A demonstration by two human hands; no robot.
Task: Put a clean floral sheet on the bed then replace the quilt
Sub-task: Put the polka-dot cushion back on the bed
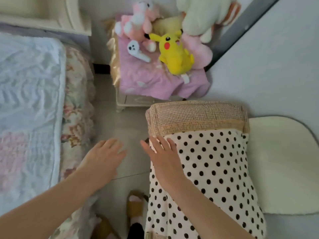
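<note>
While both hands, left [105,155] and right [161,156], reach out flat and empty, the quilt [207,169] lies folded on a chair [283,163] beside the bed [29,104]; a one-sided lift could unfold it onto the floor [119,123].

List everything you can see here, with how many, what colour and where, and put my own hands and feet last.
bed pad: one, pale blue and pink, on the bed at left
floral sheet: one, cream with pink flowers, along the bed's edge
nightstand: one, cream, at top centre under a pink blanket
plush toys: several, pink, white and cream, on the pink blanket
yellow plush: one, among the plush toys
polka-dot quilt: one, cream with black dots, folded, at right
white chair: one, right edge
slippers: two, tan, bottom centre
left hand: open, over the floor
right hand: open, at the quilt's edge
</note>
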